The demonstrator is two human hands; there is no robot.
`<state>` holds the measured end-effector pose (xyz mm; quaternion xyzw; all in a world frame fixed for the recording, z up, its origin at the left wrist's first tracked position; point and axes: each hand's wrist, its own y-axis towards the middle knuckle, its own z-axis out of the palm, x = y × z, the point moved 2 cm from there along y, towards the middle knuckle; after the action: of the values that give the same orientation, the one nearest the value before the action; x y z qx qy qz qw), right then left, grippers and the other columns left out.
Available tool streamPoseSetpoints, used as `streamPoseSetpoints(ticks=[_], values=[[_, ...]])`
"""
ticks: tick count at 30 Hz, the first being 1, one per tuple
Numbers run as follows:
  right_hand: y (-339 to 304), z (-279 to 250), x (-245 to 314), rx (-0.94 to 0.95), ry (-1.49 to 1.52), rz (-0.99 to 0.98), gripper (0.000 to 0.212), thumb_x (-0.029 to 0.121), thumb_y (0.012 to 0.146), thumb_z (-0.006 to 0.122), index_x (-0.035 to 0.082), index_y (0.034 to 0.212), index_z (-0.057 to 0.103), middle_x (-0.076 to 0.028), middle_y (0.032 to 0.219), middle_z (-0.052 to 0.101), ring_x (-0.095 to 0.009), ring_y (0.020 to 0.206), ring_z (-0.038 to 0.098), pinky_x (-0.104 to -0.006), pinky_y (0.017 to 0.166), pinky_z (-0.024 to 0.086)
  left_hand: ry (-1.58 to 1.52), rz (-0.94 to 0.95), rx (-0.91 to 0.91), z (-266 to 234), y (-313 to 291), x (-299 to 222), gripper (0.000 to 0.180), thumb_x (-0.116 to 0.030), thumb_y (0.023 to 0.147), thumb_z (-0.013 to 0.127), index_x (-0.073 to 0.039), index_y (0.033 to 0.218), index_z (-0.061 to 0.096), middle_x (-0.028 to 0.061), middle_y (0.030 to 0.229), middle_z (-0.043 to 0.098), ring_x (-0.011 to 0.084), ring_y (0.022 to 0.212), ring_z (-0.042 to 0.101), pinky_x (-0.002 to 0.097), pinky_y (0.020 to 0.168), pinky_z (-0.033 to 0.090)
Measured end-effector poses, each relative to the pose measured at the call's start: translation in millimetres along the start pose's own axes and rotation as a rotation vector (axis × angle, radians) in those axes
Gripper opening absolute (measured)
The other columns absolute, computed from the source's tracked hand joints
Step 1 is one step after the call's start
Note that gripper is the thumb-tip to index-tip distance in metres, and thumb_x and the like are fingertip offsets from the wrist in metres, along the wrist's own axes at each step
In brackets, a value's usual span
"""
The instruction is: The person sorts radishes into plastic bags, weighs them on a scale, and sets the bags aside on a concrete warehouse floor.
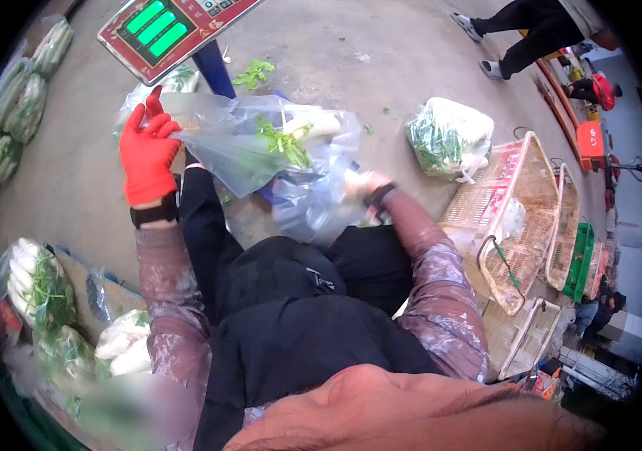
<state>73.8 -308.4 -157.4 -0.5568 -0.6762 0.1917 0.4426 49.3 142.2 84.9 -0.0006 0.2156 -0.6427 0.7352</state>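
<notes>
My left hand (149, 154), in a red glove, pinches the edge of a clear plastic bag (223, 146) at the left. The bag spreads across in front of my knees. White radishes (313, 124) with green leaves (283, 141) show at its far side; I cannot tell how much of them is inside. My right hand (364, 185) is at the bag's near right side, smeared by motion, so its fingers cannot be made out. A scale display (163, 34) with a red frame stands beyond my left hand on a blue post (214, 69).
A packed bag of leafy vegetables (450, 139) sits on the floor at right, beside plastic crates (497, 203). More bagged radishes (35, 282) lie at lower left, and other bags (24, 101) line the left wall. A person's legs (520, 34) are at far right.
</notes>
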Motion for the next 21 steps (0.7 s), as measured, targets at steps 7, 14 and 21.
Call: streamPoseSetpoints(ticks=[7,14,21], values=[[-223,-225,-231,-1.253,0.115,0.257,0.028,0.026,0.081,0.051,0.002,0.093,0.062,-0.017,0.093,0.064,-0.031,0.075,0.062,-0.0439,0.068,0.047,0.728,0.316,0.045,-60,33,-13,0.046,0.011,0.079,0.043,0.004,0.125,0.047,0.0005,0.107,0.055,0.0045,0.059,0.033,0.018,0.05,0.028],[-262,-178,-59,-1.071,-0.47,0.04,0.044,0.027,0.082,0.05,0.008,0.121,0.05,-0.02,0.126,0.047,-0.032,0.117,0.045,-0.0405,0.097,0.036,0.483,-0.12,0.116,-20,-6,41,0.038,-0.008,0.089,0.045,-0.002,0.127,0.048,0.0036,0.102,0.056,0.0037,0.053,0.032,0.0164,0.045,0.026],[-7,65,123,-0.517,-0.845,-0.698,0.026,0.023,0.079,0.052,0.007,0.098,0.06,-0.012,0.096,0.056,-0.024,0.086,0.052,-0.0347,0.076,0.041,0.339,-0.102,0.143,-11,-9,13,0.043,-0.009,0.09,0.047,0.003,0.13,0.041,0.0014,0.099,0.057,0.0027,0.054,0.032,0.0163,0.046,0.026]])
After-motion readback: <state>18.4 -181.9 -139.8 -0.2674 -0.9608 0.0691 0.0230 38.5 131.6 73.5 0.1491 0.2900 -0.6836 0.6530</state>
